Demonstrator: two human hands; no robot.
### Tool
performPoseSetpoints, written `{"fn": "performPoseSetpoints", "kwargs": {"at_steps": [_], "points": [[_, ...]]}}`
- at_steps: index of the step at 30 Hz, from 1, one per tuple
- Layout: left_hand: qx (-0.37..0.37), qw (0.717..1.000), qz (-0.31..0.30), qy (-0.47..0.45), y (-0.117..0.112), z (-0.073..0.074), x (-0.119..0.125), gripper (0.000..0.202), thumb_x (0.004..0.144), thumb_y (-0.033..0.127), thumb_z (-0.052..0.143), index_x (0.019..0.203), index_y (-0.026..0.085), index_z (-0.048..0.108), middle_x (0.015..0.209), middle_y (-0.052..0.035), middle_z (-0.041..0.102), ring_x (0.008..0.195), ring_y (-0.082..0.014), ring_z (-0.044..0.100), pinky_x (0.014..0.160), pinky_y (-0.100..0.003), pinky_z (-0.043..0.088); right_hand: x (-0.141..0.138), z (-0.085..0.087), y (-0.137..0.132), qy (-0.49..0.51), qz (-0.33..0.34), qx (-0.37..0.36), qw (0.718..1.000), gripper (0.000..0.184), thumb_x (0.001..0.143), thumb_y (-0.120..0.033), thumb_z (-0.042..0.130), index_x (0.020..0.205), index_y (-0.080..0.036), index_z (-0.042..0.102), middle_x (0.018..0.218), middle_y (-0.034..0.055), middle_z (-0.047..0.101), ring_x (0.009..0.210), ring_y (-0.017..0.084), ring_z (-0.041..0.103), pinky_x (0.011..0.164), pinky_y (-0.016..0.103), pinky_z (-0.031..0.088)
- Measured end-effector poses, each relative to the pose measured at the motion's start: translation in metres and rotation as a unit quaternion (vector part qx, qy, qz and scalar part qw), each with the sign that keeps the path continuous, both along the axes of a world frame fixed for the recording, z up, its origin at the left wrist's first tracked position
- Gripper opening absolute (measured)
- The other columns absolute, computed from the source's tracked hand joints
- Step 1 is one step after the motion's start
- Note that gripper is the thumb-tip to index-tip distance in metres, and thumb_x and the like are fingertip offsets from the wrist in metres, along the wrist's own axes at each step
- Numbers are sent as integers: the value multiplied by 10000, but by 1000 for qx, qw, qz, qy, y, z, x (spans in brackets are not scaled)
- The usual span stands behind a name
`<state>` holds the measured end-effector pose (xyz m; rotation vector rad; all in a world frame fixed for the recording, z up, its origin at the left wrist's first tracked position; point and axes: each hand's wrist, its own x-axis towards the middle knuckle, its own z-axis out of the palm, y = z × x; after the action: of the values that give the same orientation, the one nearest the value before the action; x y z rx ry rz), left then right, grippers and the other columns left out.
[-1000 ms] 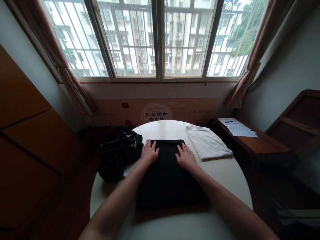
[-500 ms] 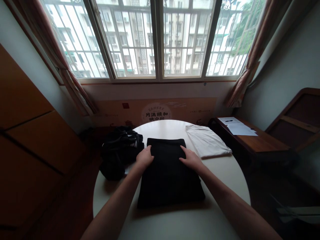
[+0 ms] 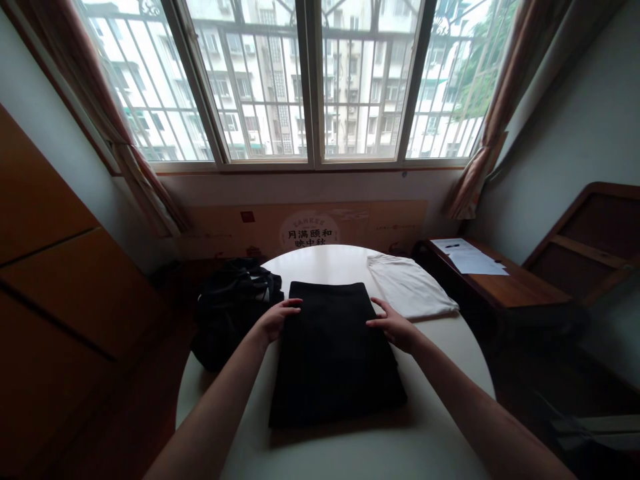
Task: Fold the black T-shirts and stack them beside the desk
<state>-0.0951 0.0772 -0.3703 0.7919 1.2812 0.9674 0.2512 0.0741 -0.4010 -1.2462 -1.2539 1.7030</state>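
Note:
A black folded garment, too dark to tell its kind, lies flat on the round white table in front of me. My left hand is at its upper left edge, with stretched fingers reaching the cloth at the border. At the upper right edge is my right hand, its thumb and fingers apart and the fingertips close to the side of the cloth. Neither hand is closed round the fabric. To the right, a white folded cloth lies near the table's far edge.
A heap of black cloth or a bag sits at the table's left edge. Beyond the table to the right stands a low wooden table with papers on it. A barred window and a printed panel are ahead.
Both hands have moved outward from the top of the black garment to its side edges, and their fingers have loosened. The garment's far edge looks flatter. The view has shifted slightly.

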Motion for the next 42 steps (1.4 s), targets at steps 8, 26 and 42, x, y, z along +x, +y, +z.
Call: {"fn": "performPoseSetpoints", "kwargs": {"at_steps": [8, 26, 42], "points": [[80, 996, -15, 48, 13, -10, 5, 494, 751, 181, 796, 1231, 132, 686, 894, -73, 750, 729, -178, 706, 647, -259, 560, 7, -4, -21, -116, 91, 190, 971, 1036, 703, -368, 852, 1594, -319, 327, 1665, 94, 301, 1534, 309, 279, 1237, 510, 256], [133, 985, -29, 108, 61, 6, 13, 785, 657, -5, 635, 1431, 117, 572, 843, -56, 751, 606, -135, 663, 542, -209, 514, 10, -6, -78, -73, 31, 160, 984, 763, 744, -161, 597, 1492, -290, 518, 1538, 32, 516, 1432, 273, 468, 1203, 484, 365], [306, 938, -130, 97, 105, 77, 109, 801, 628, 173, 789, 1407, 120, 607, 1349, -152, 655, 1180, -299, 626, 994, -380, 507, 129, 55, -44, -9, -60, 165, 984, 772, 738, -182, 702, 1483, -299, 531, 1498, 35, 562, 1389, 309, 520, 1179, 509, 407]]}}
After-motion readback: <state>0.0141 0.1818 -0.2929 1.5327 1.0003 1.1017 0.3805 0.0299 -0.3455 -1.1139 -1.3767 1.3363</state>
